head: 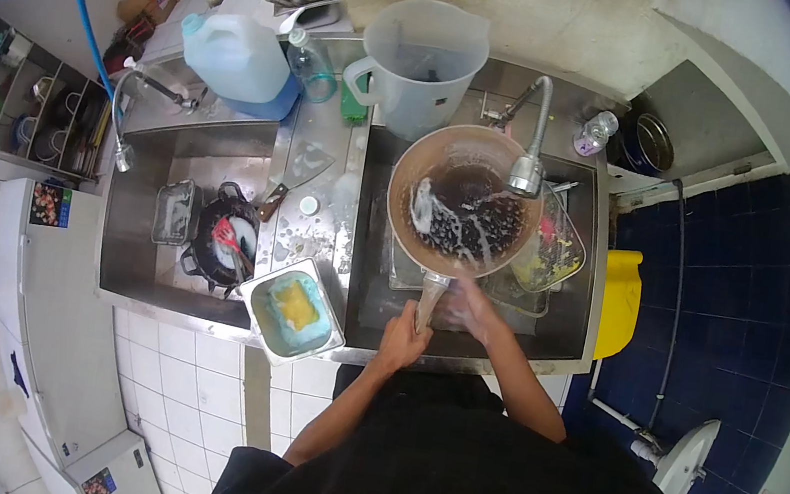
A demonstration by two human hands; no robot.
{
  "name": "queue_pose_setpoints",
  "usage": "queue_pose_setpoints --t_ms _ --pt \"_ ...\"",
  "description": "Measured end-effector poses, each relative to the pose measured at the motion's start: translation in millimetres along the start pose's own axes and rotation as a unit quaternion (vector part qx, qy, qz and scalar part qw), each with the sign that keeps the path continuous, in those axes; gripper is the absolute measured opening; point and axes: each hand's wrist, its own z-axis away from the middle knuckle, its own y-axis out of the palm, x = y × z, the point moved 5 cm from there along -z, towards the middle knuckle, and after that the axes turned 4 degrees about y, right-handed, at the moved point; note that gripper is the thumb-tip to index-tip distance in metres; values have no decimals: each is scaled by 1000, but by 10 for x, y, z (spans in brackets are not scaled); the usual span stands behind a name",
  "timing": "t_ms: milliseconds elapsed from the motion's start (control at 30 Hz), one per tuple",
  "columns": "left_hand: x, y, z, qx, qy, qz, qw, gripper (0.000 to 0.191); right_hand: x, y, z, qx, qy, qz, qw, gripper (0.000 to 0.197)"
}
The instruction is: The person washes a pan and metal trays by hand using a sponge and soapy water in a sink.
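Note:
My left hand (pixel 403 338) grips the handle (pixel 430 301) of a brown frying pan (pixel 429 157) over the right sink basin (pixel 372 304). Dark, soapy-looking liquid with white foam lies in the pan, right under the flexible faucet's spray head (pixel 526 174). My right hand (pixel 468 307) is motion-blurred beside the handle, close to the pan's near rim. Whether it touches the pan is unclear. Below the pan, a soiled rectangular tray (pixel 552 258) with yellow residue sits in the basin, partly hidden.
A metal container (pixel 253 301) with a yellow sponge (pixel 297 304) straddles the front edge. A knife (pixel 299 177) lies on the divider. The left basin holds a black pot (pixel 203 239) and a rectangular container (pixel 176 212). Behind stand a plastic pitcher (pixel 418 83) and a jug (pixel 235 61).

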Motion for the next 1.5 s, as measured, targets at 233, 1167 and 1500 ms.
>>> queue_pose_setpoints --t_ms 233,1167,1500 --pt "-128 519 -236 -24 56 13 998 42 -556 -253 -690 32 -21 -285 958 42" --pt "-434 592 -511 242 118 272 924 48 1242 -220 464 -160 -222 549 790 44" --pt "-364 -2086 692 160 73 271 947 44 2002 2266 158 117 -60 410 902 32"
